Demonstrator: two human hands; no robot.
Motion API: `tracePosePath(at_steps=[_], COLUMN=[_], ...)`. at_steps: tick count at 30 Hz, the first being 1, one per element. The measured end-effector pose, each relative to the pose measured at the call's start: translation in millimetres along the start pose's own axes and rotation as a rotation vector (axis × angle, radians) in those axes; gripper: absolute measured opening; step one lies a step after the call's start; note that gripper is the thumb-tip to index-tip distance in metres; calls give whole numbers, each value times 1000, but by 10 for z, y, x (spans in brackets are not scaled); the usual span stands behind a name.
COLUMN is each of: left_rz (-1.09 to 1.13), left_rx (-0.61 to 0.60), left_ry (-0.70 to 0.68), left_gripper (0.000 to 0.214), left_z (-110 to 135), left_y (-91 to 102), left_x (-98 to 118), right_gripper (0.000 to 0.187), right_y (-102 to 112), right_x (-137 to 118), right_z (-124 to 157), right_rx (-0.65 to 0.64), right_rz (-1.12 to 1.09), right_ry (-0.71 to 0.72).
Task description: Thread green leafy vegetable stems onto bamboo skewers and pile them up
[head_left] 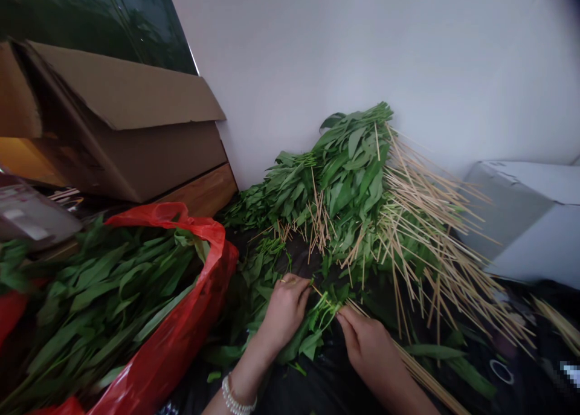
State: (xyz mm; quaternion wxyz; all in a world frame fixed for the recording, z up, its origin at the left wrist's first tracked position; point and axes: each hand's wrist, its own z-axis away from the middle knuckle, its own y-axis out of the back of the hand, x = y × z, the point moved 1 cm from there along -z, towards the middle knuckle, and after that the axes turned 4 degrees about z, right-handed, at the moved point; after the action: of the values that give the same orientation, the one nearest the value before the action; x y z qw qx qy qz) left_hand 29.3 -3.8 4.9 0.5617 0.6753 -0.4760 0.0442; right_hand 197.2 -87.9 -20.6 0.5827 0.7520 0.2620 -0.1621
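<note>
My left hand (284, 311) is closed around a small bunch of green leaves (317, 327) low in the middle of the view. My right hand (369, 342) pinches a thin bamboo skewer (417, 369) whose tip meets the stems of that bunch. Just beyond both hands rises a big pile of skewered leaves (357, 179) leaning on the white wall, with many skewer ends (435, 234) fanning out to the right. A pearl bracelet (235, 400) sits on my left wrist.
A red plastic bag (181, 342) full of loose green leaves (104, 294) lies at the left. Behind it stands an open cardboard box (136, 131). A white box (530, 215) sits at the right. Black plastic sheeting (326, 385) covers the surface under my hands.
</note>
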Motion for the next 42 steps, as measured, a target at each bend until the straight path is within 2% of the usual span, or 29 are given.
tracePosePath(at_steps=[4,9,11,14,23,32,42], left_rz=[-22,368,527,650,837,866,1047], left_rx=[9,55,58,64,76,53,2], left_ry=[0,111,187,293,468,478,543], left_gripper=[21,33,27,24,25,33,33], left_z=[11,-20,-40,-63,-42,-40,-9], left_y=[-4,97,135,156,126,69,-2], left_x=[-5,-31,-40,-49,-95,-61,-54], right_gripper=[28,28,29,29,30,30,28], right_y=[-18,60,78,76,54,46,54], right_x=[13,-30,-52,-77,-86,-94,-119], right_z=[-2,-26,-31,-28,-12,-10,-13], right_rx=[2,13,-3,-29,-22,-13,28], right_rz=[7,-108,-153,-206,-232,-214,-192], right_ry=[-12,-22,-40,-51,-18,-19,20])
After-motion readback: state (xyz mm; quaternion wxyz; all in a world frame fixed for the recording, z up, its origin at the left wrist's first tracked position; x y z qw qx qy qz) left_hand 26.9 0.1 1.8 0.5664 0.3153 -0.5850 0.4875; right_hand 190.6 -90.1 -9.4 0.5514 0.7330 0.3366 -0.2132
